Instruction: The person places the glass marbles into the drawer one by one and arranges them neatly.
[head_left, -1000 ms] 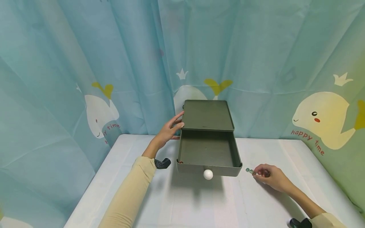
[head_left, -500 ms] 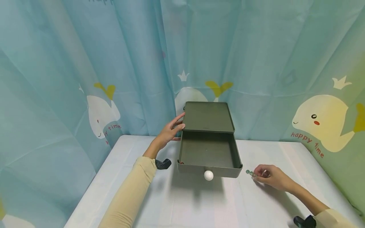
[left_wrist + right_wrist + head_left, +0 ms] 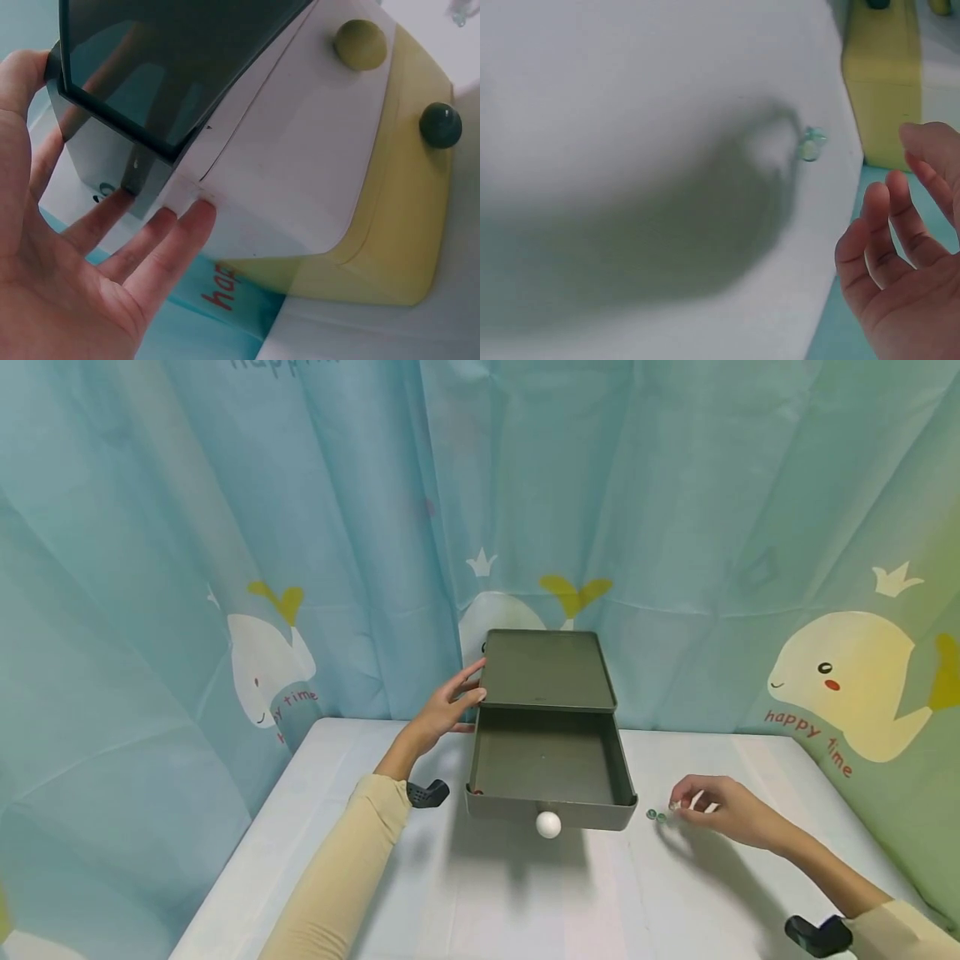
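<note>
My left hand lies with outstretched fingers along the left side of a small drawer cabinet. The cabinet's dark green top drawer is pulled out and has a round white knob. At the right, my right hand pinches a small clear glass bead between thumb and fingertip, raised over the table. Two greenish glass beads lie on the tabletop just left of these fingertips. In the right wrist view, the beads on the table sit together, while the pinched bead is hidden.
Below the green drawer, the left wrist view shows a white drawer with a yellow-green knob and a yellow drawer with a dark knob. A tiny reddish thing sits in the open drawer's front left corner. A whale-print curtain hangs behind the table.
My right hand has lifted the clear bead off the table, up and slightly right, away from the other two beads. The left hand stays on the cabinet.
</note>
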### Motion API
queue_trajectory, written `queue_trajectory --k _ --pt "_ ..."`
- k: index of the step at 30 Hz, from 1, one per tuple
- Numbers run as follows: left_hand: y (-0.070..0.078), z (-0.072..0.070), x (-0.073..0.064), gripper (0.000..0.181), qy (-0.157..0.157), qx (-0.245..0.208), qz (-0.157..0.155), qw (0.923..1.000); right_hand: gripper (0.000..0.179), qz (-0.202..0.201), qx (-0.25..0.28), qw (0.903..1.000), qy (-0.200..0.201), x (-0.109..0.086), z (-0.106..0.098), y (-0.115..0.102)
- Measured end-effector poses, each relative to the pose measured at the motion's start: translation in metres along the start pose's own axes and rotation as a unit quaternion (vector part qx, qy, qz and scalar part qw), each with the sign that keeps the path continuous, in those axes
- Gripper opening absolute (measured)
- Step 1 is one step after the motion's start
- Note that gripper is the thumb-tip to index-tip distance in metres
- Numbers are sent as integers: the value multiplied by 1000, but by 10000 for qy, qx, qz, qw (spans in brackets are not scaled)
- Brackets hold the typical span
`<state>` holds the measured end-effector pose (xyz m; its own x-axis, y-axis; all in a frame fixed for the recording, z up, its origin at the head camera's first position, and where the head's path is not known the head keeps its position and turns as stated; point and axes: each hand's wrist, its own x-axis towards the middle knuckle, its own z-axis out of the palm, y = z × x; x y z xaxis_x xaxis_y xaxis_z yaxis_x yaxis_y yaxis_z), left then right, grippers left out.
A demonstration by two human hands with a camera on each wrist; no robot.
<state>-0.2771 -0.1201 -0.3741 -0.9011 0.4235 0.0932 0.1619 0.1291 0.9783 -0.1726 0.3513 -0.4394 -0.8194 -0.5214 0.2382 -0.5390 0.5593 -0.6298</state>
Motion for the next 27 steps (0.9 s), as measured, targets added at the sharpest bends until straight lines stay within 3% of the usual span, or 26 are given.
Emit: queue_trajectory --k 15,27 --pt "0 1 -1 59 44 6 -1 10000 21 79 -160 9993 322 10 -23 -29" --pt "-1 0 0 59 53 4 -35 10000 11 261 -131 9982 519 21 -49 -55"
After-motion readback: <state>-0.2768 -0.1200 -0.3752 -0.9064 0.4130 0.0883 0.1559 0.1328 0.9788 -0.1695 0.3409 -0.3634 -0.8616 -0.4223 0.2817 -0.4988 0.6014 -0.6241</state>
